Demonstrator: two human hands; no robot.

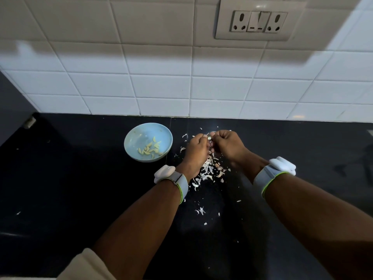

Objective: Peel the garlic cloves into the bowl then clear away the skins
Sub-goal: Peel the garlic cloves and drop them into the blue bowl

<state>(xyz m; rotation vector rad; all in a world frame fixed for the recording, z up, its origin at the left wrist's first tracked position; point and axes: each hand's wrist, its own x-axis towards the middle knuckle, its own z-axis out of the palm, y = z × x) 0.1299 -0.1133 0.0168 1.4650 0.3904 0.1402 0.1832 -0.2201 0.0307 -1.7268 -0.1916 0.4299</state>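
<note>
A pale garlic clove [210,137] is pinched between the fingertips of both hands above the black counter. My left hand [196,151] curls round it from the left, and my right hand [227,145] curls round it from the right. Most of the clove is hidden by my fingers. A light blue bowl [133,136] stands to the left of my hands and holds several peeled cloves [150,150]. White garlic skins [210,171] lie scattered on the counter under and in front of my hands.
The black counter [80,188] runs back to a white tiled wall [161,87] just behind the bowl. A socket panel [259,21] sits high on that wall. Loose skin flakes [200,211] lie nearer me. Both wrists wear pale bands.
</note>
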